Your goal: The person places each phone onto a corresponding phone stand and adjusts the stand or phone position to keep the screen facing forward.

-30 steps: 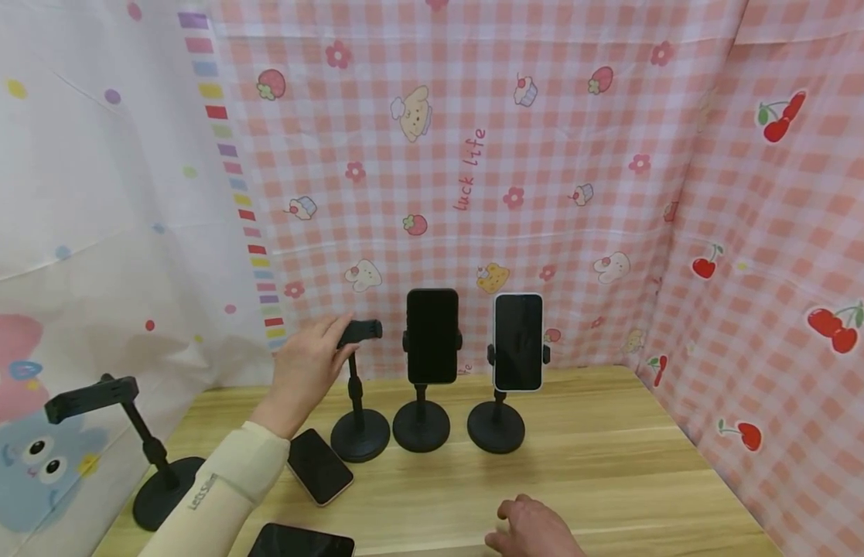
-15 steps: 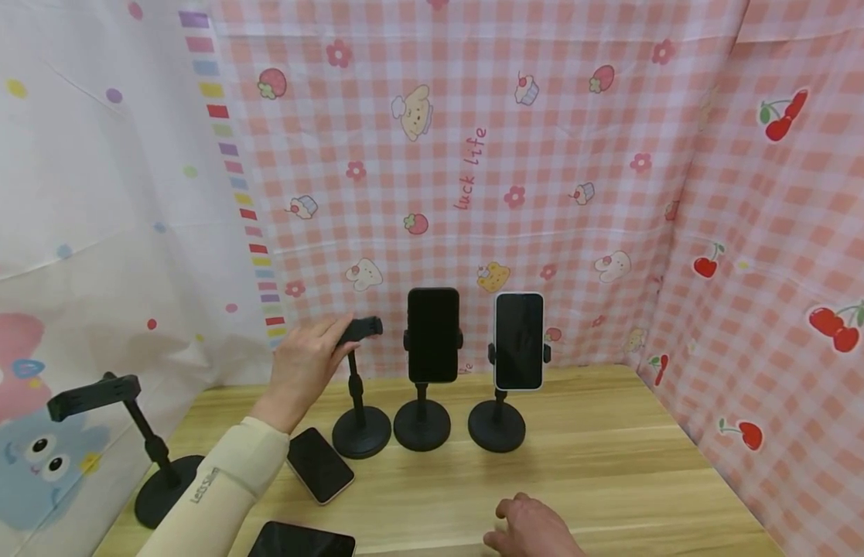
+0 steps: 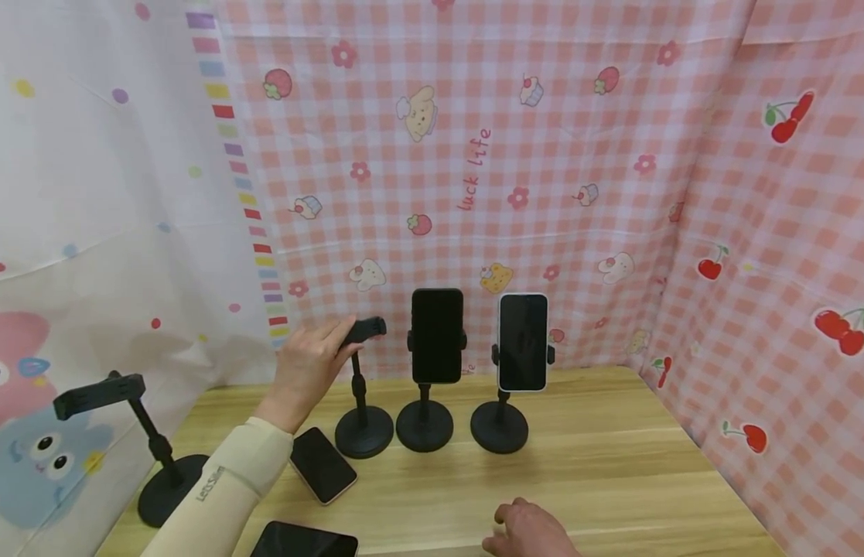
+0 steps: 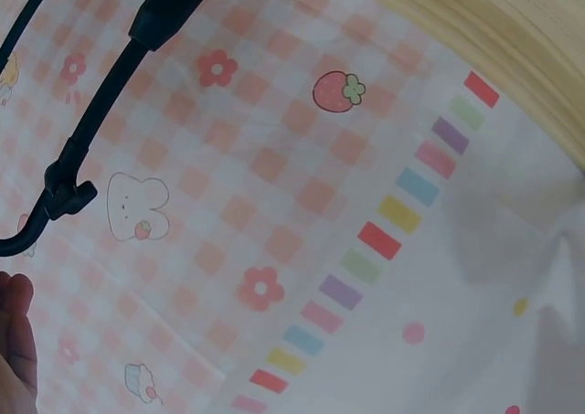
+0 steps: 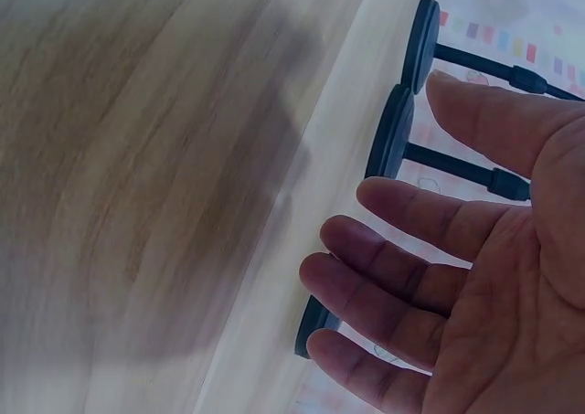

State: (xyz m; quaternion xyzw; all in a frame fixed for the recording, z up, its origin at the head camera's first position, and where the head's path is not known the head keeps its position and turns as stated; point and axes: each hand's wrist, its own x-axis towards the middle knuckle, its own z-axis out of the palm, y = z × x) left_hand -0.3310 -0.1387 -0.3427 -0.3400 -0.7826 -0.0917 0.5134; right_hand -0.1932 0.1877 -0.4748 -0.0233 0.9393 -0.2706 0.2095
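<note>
My left hand (image 3: 309,370) grips the clamp head (image 3: 365,330) of a black phone stand (image 3: 364,431) that has no phone in it. In the left wrist view the stand's bent neck (image 4: 71,190) shows, with only some fingers at the left edge. A phone with a dark screen (image 3: 323,466) lies on the table just below that stand's base. My right hand (image 3: 532,531) hovers near the front of the table, holding nothing; its relaxed, spread fingers (image 5: 393,259) show in the right wrist view.
Right of the gripped stand, two more stands hold a black phone (image 3: 437,336) and a white-edged phone (image 3: 522,342) upright. Another phone (image 3: 306,540) lies at the table's front edge. A stand with a bare clamp (image 3: 100,394) stands at far left. Patterned cloth (image 3: 585,139) hangs behind the wooden table (image 3: 612,464).
The head view shifts slightly, moving everything a little to the right in the picture. The left hand keeps its hold on the clamp head, and the right hand stays where it was.
</note>
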